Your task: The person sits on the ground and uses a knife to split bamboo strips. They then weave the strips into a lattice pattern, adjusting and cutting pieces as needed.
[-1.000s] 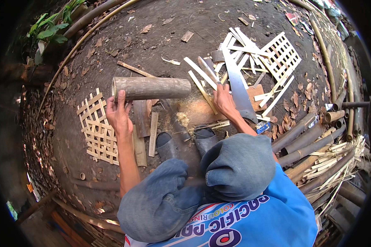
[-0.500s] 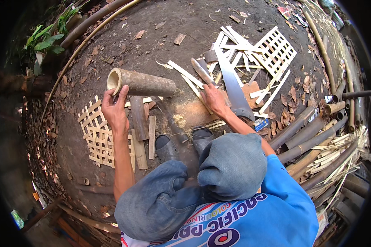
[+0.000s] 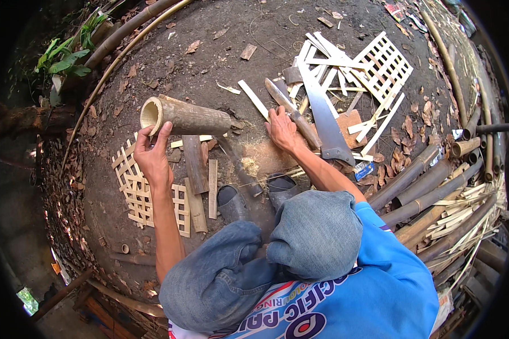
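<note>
A short bamboo tube [image 3: 195,117] lies across the ground in front of me, its open mouth facing left. Thumb and fingers of my left hand [image 3: 154,152] pinch the near lower rim of that mouth. My right hand [image 3: 284,131] has its fingers curled down at the lower end of a pale bamboo strip [image 3: 253,98]; the fingertips are partly hidden. Just right of these fingers lies a knife [image 3: 305,129] with a brown wooden handle, not in the hand. A hand saw [image 3: 322,110] with a broad grey blade rests beyond it.
Woven bamboo lattices lie at the far right [image 3: 383,61] and near left [image 3: 144,195]. A dark hammer-like tool [image 3: 242,166] and split bamboo pieces [image 3: 195,169] lie before my sandals [image 3: 232,202]. Bamboo poles [image 3: 407,178] are stacked at right.
My right hand has moved left off the knife to the pale strip, which has shifted. My left hand has drawn the tube slightly left.
</note>
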`<act>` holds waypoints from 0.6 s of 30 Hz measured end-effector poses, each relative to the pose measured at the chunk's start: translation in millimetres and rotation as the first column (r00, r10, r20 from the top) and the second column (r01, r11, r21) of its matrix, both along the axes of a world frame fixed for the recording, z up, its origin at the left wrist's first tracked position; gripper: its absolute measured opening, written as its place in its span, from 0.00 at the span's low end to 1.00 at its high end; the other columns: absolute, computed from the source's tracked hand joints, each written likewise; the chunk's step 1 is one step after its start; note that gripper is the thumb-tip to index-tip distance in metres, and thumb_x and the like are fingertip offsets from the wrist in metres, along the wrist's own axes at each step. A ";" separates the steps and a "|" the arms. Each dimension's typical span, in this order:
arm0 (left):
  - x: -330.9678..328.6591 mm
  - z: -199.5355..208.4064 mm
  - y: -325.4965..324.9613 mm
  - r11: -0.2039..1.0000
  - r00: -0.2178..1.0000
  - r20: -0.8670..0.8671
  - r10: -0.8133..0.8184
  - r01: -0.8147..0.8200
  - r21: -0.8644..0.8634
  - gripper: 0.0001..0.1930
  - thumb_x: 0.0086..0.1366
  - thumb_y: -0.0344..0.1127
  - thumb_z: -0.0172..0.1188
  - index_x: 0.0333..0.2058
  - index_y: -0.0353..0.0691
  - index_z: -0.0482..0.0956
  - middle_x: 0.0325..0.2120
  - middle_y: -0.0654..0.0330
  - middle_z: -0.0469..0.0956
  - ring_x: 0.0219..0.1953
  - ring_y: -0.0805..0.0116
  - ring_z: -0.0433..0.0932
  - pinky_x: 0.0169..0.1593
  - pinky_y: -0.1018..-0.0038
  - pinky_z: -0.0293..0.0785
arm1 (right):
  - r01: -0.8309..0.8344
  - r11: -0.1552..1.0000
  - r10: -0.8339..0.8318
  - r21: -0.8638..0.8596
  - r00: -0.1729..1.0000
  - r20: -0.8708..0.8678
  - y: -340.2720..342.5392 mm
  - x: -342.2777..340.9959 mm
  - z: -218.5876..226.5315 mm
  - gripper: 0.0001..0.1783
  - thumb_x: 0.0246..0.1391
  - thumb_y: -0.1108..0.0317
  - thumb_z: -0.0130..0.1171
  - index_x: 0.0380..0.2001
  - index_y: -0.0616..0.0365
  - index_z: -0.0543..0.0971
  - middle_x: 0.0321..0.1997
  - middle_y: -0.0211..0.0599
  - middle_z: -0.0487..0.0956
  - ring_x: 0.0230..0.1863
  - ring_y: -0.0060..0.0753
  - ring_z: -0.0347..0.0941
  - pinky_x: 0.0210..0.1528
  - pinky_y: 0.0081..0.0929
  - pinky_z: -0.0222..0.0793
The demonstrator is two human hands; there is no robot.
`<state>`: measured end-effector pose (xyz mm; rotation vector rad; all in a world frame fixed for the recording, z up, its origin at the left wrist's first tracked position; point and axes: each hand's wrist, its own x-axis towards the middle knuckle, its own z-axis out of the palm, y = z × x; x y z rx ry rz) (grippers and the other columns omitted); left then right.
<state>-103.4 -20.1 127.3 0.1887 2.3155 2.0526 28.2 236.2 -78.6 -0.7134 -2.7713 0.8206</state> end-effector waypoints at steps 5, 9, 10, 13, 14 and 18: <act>7.3 1.6 12.4 1.000 0.999 0.038 0.005 -0.006 0.016 0.12 0.60 0.27 0.73 0.40 0.35 0.80 0.38 0.63 0.79 0.42 0.75 0.77 0.50 0.78 0.75 | -0.086 0.994 0.088 -0.061 0.996 0.034 9.4 1.2 -6.7 0.12 0.55 0.70 0.55 0.43 0.58 0.72 0.41 0.54 0.72 0.42 0.61 0.76 0.37 0.55 0.73; 8.6 -3.5 11.9 0.996 0.999 0.050 -0.007 0.002 0.084 0.13 0.59 0.28 0.74 0.40 0.36 0.81 0.37 0.64 0.79 0.41 0.77 0.75 0.49 0.79 0.72 | -0.131 0.986 0.132 -0.107 0.991 0.008 -3.6 9.6 -0.9 0.13 0.53 0.70 0.56 0.43 0.57 0.73 0.41 0.54 0.72 0.42 0.62 0.76 0.38 0.55 0.73; 9.1 -3.1 13.3 0.996 0.999 0.045 -0.009 0.005 0.083 0.13 0.59 0.28 0.74 0.40 0.36 0.81 0.37 0.64 0.79 0.41 0.77 0.75 0.49 0.79 0.72 | -0.137 0.981 0.140 -0.135 0.990 0.013 -6.8 9.8 1.0 0.11 0.52 0.70 0.56 0.41 0.58 0.74 0.41 0.53 0.73 0.41 0.60 0.76 0.40 0.55 0.73; 10.7 1.4 16.9 0.998 1.000 0.030 -0.008 0.006 0.066 0.13 0.59 0.28 0.74 0.40 0.36 0.81 0.37 0.64 0.79 0.41 0.76 0.75 0.49 0.78 0.72 | -0.189 0.950 0.205 -0.250 0.978 0.039 -20.1 10.1 5.2 0.10 0.51 0.70 0.55 0.38 0.58 0.75 0.39 0.54 0.75 0.41 0.61 0.76 0.41 0.55 0.72; 11.1 5.0 18.7 0.999 1.000 0.025 -0.004 0.002 0.049 0.13 0.59 0.28 0.74 0.40 0.36 0.81 0.37 0.64 0.79 0.41 0.76 0.75 0.49 0.78 0.72 | -0.181 0.949 0.200 -0.257 0.979 0.048 -25.8 10.3 5.9 0.09 0.51 0.69 0.56 0.37 0.58 0.76 0.38 0.54 0.76 0.42 0.61 0.77 0.43 0.55 0.73; 9.1 12.2 23.9 0.999 1.000 0.005 -0.006 0.006 0.054 0.13 0.59 0.28 0.74 0.40 0.35 0.81 0.37 0.63 0.80 0.41 0.76 0.75 0.49 0.78 0.72 | -0.112 0.939 0.139 -0.326 0.988 0.062 -25.1 14.2 6.4 0.09 0.53 0.69 0.56 0.36 0.60 0.77 0.41 0.55 0.79 0.44 0.58 0.78 0.44 0.52 0.73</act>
